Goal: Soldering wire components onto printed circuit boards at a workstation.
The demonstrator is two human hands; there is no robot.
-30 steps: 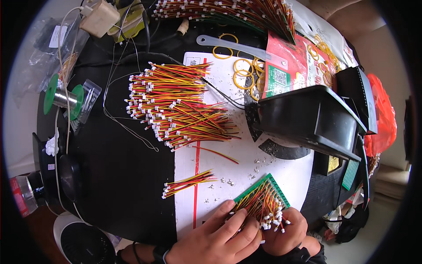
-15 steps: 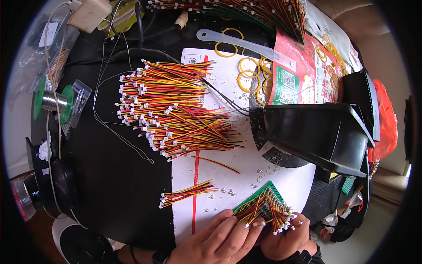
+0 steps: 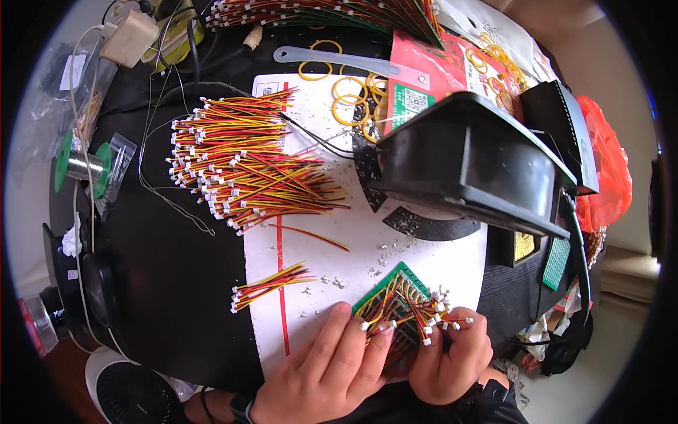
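Note:
A green circuit board [image 3: 402, 272] is held tilted near the front edge of the table, with red, black and yellow wires bunched over it and white plugs on their ends. My left hand [image 3: 328, 364] grips its left side, fingers over the board's edge and wires; the thumb is hidden. At the board's right, my right hand [image 3: 452, 360] is closed with fingertips pinched among the connector wires [image 3: 427, 311]; exactly which wires it holds is partly hidden. A small bundle of connector wires [image 3: 272, 286] and a large pile of them [image 3: 247, 162] lie beyond my left hand.
A black plastic housing [image 3: 466, 162] stands at the right over the white sheet [image 3: 325, 261], which carries metal bits. Behind are yellow rubber bands [image 3: 349, 102], a translucent strip [image 3: 339, 60] and a red packet [image 3: 420, 60]. A solder spool [image 3: 85, 166] stands at left.
The view has shifted, so the table's things appear farther left and higher. Both hands still hold the board and wires; the wires at the right fingertips lie slightly differently.

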